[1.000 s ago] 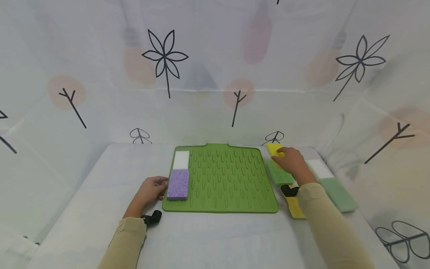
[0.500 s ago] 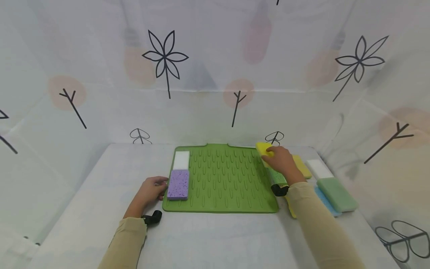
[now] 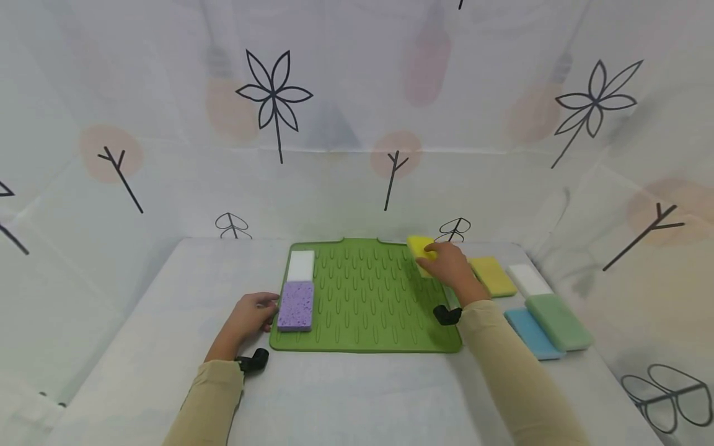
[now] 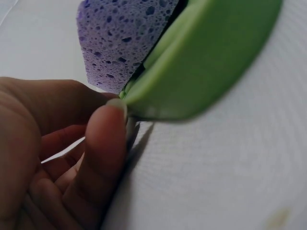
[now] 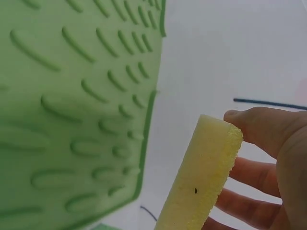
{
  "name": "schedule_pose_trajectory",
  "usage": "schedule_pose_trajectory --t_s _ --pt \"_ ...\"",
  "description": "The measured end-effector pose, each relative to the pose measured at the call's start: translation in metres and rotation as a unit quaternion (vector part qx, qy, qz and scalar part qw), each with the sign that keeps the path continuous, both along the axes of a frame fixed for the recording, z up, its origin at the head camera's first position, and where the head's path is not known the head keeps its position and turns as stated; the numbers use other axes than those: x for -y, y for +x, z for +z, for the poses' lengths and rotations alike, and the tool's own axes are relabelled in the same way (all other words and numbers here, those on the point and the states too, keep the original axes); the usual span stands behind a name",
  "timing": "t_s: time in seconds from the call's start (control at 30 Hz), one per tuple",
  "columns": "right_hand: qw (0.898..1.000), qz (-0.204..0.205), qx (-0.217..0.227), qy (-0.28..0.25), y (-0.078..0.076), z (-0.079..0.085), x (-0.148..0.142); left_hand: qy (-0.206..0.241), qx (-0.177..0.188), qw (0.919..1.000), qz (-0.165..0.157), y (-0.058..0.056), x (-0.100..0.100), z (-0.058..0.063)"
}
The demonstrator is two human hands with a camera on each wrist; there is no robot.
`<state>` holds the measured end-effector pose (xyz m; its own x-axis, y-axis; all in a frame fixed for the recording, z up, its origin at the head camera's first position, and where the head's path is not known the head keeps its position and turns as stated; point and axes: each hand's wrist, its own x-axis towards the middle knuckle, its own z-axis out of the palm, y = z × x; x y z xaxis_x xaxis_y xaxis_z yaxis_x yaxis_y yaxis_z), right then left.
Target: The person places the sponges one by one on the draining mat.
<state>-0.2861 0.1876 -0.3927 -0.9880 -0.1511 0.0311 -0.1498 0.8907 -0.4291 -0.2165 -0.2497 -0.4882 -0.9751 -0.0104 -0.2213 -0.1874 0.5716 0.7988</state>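
Observation:
My right hand (image 3: 450, 267) holds a yellow sponge (image 3: 419, 249) raised over the back right part of the green ridged mat (image 3: 362, 310). In the right wrist view the fingers and thumb grip the yellow sponge (image 5: 199, 177) along its sides, apart from the mat. My left hand (image 3: 251, 317) is at the mat's left edge, where thumb and index finger pinch the green rim (image 4: 144, 103). Right beside those fingertips lies a pitted purple sponge (image 3: 296, 306) on the mat. Behind it, end to end, is a white sponge (image 3: 301, 266).
Right of the mat lie another yellow sponge (image 3: 493, 277), a white sponge (image 3: 528, 280), a thick green sponge (image 3: 559, 322) and a blue one (image 3: 534, 334) partly under it. A light green piece (image 3: 450, 297) shows behind my right wrist. Patterned cloth hangs behind.
My right hand has carried the yellow sponge leftward from beside the mat to above it. The sponges on the right have come into fuller view. My left hand has stayed still.

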Motion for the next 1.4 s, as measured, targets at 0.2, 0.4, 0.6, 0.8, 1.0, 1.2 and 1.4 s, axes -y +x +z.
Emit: schedule_pose_trajectory --t_s 0.2,0.4,0.6,0.8,1.0,1.2,1.4 --pt "1.000 0.009 -0.002 -0.015 0.000 -0.003 0.015 0.003 0.002 1.0000 0.001 0.000 0.000 0.000" --pt "1.000 0.011 0.006 -0.020 -0.001 -0.004 0.028 0.001 0.003 1.0000 0.000 0.000 0.000 0.000" --pt "0.999 0.012 0.008 -0.030 -0.003 -0.004 0.039 -0.001 -0.003 1.0000 -0.003 -0.003 0.000 0.002" --pt "0.999 0.021 0.008 -0.034 -0.003 -0.005 0.050 -0.004 0.004 1.0000 0.001 -0.002 0.001 0.000" --pt "0.999 0.030 -0.006 -0.026 -0.004 -0.010 0.058 0.003 0.004 1.0000 0.001 0.000 0.002 -0.004" --pt "0.999 0.029 -0.005 -0.023 -0.005 -0.009 0.068 0.001 0.011 0.9999 0.009 0.000 0.001 -0.001" --pt "0.999 0.028 -0.002 -0.033 -0.008 -0.011 0.079 0.001 0.010 0.9999 0.006 -0.001 0.000 0.000"
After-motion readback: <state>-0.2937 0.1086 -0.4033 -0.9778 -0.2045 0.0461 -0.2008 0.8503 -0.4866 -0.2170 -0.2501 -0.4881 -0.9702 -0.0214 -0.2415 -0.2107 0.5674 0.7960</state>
